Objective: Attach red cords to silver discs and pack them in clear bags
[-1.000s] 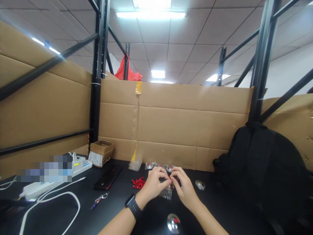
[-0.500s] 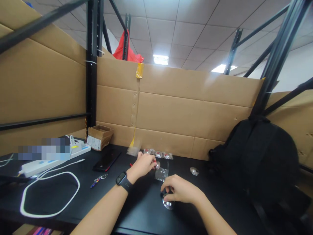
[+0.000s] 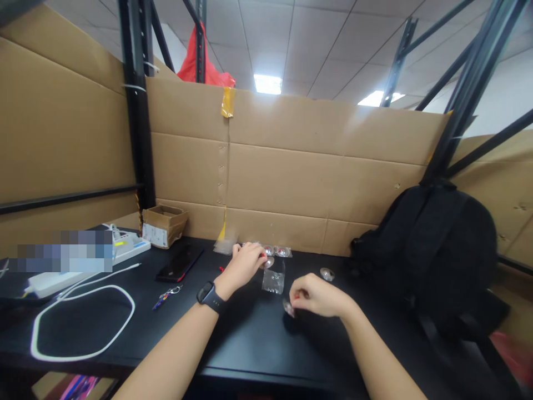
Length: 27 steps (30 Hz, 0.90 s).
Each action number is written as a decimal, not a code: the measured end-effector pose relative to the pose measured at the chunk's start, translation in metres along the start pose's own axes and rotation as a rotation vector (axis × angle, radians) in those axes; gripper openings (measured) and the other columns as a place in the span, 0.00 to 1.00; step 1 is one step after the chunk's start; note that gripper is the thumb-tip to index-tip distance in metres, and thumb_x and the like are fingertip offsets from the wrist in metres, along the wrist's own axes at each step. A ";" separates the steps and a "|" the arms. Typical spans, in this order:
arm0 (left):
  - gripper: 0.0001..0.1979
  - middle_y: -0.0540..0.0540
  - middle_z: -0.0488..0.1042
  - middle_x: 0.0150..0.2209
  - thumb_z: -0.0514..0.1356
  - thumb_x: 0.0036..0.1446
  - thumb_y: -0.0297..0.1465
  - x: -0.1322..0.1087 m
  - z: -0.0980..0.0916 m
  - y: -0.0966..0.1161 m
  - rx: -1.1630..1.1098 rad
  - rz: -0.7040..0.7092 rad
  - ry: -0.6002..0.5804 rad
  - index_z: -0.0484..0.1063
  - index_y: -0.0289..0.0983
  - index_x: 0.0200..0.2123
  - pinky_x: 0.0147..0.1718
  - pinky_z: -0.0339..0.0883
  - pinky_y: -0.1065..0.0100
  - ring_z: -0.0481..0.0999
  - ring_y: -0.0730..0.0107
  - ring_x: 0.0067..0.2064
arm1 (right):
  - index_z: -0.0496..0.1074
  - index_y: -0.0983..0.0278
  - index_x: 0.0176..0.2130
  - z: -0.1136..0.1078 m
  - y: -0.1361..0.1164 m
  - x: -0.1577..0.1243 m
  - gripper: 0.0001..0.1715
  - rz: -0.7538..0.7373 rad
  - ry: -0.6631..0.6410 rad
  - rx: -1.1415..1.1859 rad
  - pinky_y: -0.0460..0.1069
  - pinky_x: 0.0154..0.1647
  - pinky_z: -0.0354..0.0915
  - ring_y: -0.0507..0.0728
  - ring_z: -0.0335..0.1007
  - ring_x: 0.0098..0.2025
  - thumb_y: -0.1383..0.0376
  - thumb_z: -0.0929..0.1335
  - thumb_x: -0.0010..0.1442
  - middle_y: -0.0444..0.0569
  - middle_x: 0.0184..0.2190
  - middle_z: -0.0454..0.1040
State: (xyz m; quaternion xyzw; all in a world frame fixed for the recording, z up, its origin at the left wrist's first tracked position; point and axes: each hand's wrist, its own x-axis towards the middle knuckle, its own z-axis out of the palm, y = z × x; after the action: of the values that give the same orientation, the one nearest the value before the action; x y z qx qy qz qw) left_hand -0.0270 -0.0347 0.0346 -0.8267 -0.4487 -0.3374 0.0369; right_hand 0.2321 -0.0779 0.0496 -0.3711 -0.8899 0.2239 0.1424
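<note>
My right hand (image 3: 318, 295) is closed, its fingertips pinching a small shiny metal disc with a red part (image 3: 288, 307), lifted just off the black table (image 3: 258, 344). My left hand (image 3: 244, 265), with a black watch on its wrist, is closed over small red pieces and a shiny disc (image 3: 269, 261) near the back of the table. A small clear plastic bag (image 3: 273, 281) stands between the two hands. Another metal disc (image 3: 327, 273) lies to the right. More bagged discs (image 3: 283, 251) lie along the cardboard wall.
A black backpack (image 3: 433, 244) leans at the right. A black phone (image 3: 180, 263), a keychain (image 3: 165, 296), a small cardboard box (image 3: 163, 225), a white power strip (image 3: 50, 282) and a looped white cable (image 3: 79, 322) lie at the left. Cardboard walls (image 3: 316, 183) and black rack posts surround the table.
My hands parted from the middle of the table. My right hand came back to the near disc and lifted it. My left hand reached toward the red pieces. The view tilted downward.
</note>
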 end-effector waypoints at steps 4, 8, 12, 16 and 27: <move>0.10 0.47 0.75 0.40 0.52 0.70 0.35 -0.001 0.004 0.008 0.044 0.118 -0.022 0.70 0.39 0.37 0.45 0.48 0.59 0.69 0.62 0.47 | 0.74 0.64 0.34 -0.012 0.002 0.000 0.10 -0.029 0.407 0.025 0.46 0.32 0.62 0.53 0.68 0.30 0.63 0.66 0.65 0.47 0.30 0.76; 0.10 0.46 0.75 0.42 0.53 0.69 0.34 -0.003 0.004 0.021 -0.014 0.176 -0.048 0.71 0.39 0.37 0.48 0.49 0.58 0.68 0.61 0.48 | 0.73 0.63 0.35 -0.007 0.005 0.009 0.12 -0.043 0.624 -0.046 0.48 0.33 0.62 0.54 0.66 0.31 0.60 0.64 0.67 0.49 0.31 0.74; 0.09 0.47 0.73 0.48 0.53 0.69 0.34 0.000 0.000 0.027 -0.175 0.055 0.055 0.72 0.41 0.40 0.51 0.50 0.58 0.68 0.62 0.51 | 0.72 0.61 0.33 -0.006 0.012 0.010 0.11 -0.048 0.541 -0.163 0.50 0.38 0.63 0.56 0.68 0.35 0.62 0.64 0.66 0.49 0.33 0.74; 0.11 0.45 0.72 0.47 0.55 0.67 0.37 0.006 0.006 0.023 -0.432 -0.097 0.167 0.74 0.40 0.38 0.53 0.57 0.59 0.69 0.61 0.52 | 0.72 0.62 0.35 -0.010 0.016 0.008 0.11 -0.019 0.665 -0.068 0.50 0.36 0.64 0.56 0.67 0.33 0.61 0.64 0.67 0.49 0.33 0.73; 0.19 0.40 0.78 0.42 0.60 0.61 0.45 0.005 0.050 0.045 -1.232 -0.277 0.172 0.77 0.34 0.39 0.52 0.65 0.60 0.74 0.61 0.46 | 0.72 0.62 0.38 0.025 -0.006 0.035 0.10 -0.149 0.854 0.211 0.52 0.47 0.72 0.60 0.71 0.50 0.58 0.66 0.67 0.54 0.47 0.70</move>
State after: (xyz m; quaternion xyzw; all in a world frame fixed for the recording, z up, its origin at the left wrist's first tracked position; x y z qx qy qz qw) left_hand 0.0353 -0.0393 0.0097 -0.6006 -0.2707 -0.6003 -0.4534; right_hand 0.1939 -0.0640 0.0339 -0.3484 -0.7479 0.1294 0.5500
